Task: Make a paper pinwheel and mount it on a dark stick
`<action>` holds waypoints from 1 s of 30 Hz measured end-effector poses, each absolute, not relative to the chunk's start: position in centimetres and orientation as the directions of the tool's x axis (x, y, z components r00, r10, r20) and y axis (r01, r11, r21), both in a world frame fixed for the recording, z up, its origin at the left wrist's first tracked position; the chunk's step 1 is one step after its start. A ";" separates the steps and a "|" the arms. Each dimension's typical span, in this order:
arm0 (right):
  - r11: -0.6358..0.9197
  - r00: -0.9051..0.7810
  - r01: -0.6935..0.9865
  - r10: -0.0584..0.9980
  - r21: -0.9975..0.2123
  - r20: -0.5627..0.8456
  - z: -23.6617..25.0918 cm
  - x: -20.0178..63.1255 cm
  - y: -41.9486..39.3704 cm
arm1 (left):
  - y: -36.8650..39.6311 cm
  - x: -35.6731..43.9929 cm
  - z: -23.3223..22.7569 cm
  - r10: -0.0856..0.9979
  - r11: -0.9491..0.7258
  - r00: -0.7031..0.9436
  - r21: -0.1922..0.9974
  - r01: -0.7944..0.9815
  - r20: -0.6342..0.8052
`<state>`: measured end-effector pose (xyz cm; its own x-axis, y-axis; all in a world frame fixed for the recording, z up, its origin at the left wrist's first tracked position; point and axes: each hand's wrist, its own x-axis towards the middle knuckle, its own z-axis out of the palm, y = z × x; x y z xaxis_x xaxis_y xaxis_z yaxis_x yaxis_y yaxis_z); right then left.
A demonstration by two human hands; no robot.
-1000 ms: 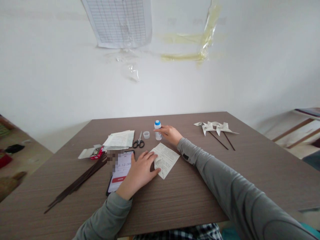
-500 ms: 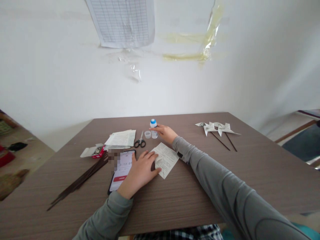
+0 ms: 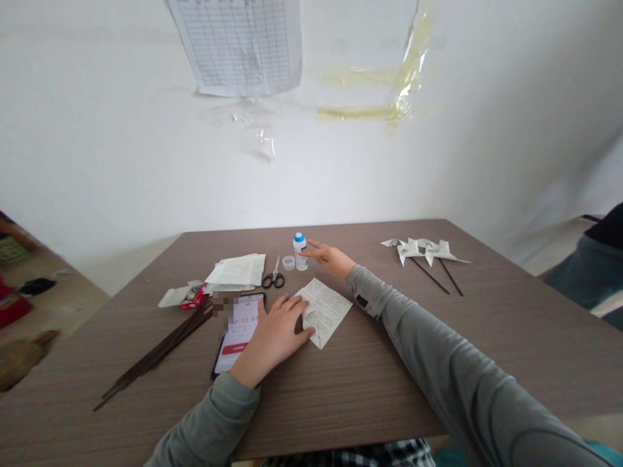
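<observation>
A square sheet of printed paper [image 3: 327, 310] lies on the table with creases in it. My left hand [image 3: 280, 327] rests with spread fingers at the sheet's left edge. Beyond the paper stands a small white bottle with a blue top [image 3: 300, 254], upright. My right hand [image 3: 333, 259] is just right of the bottle, fingers stretched toward it and apart; whether a fingertip touches it I cannot tell. A clear round cap [image 3: 289, 263] sits beside the bottle, next to black-handled scissors [image 3: 274, 277].
Left lie a stack of paper sheets [image 3: 236, 271], a small red box [image 3: 193, 296], thin dark sticks [image 3: 156, 350] and a phone [image 3: 238, 334] showing a timer. Two paper pinwheels [image 3: 423, 251] on sticks lie at the right. A person [image 3: 591, 266] is at the right edge.
My right hand has drawn back slightly to the right from the bottle. My left hand stays on the paper. More of the person shows at the right edge.
</observation>
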<state>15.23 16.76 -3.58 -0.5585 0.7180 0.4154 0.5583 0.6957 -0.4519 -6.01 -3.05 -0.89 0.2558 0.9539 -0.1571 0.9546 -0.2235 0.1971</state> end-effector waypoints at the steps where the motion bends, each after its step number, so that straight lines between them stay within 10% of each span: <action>1: 0.689 -0.547 0.561 0.725 -0.459 0.419 -3.4 15.8 16.5 | -3.1 -6.0 -0.9 0.954 -0.224 0.256 0.199 0.954 -0.156; 11: 0.738 -0.637 0.416 0.653 -0.531 0.409 -5.3 21.7 9.0 | -3.2 -5.2 -1.9 0.963 -0.226 0.252 0.213 0.950 -0.100; 30: 0.792 -0.727 0.591 0.606 -0.153 0.322 -6.6 21.4 1.2 | -3.0 -4.0 -2.4 0.969 -0.229 0.244 0.225 0.947 -0.039</action>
<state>21.42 1.17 -6.61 -0.7274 0.6059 0.3222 0.5914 0.7916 -0.1533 -3.98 -3.03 -2.38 0.2441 0.9690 -0.0390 0.9470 -0.2295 0.2249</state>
